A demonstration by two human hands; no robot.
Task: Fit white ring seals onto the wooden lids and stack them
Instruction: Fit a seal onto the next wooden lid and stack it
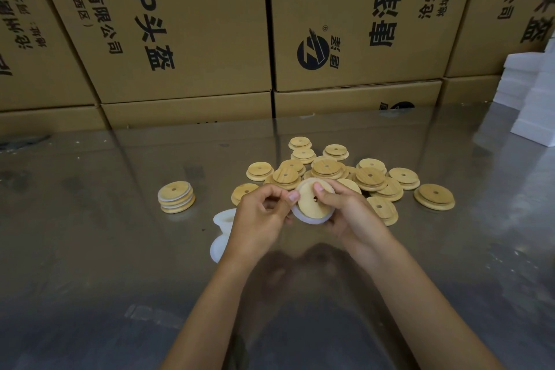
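Both hands hold one round wooden lid [309, 201] with a small centre hole, above the table near the middle. A white ring seal [310, 219] wraps its lower rim. My left hand [264, 213] pinches the lid's left edge with thumb and fingers. My right hand [342, 204] grips the right side, thumb pressed on the lid's face. A loose pile of several bare wooden lids [345, 171] lies just behind the hands. A short stack of lids fitted with white seals [176, 197] stands to the left. Loose white ring seals [222, 231] lie partly hidden under my left wrist.
The work surface is a shiny metal table [105, 249]. Stacked cardboard boxes [186, 24] with black print form a wall along its far edge. White flat boxes [534, 99] are piled at the far right.
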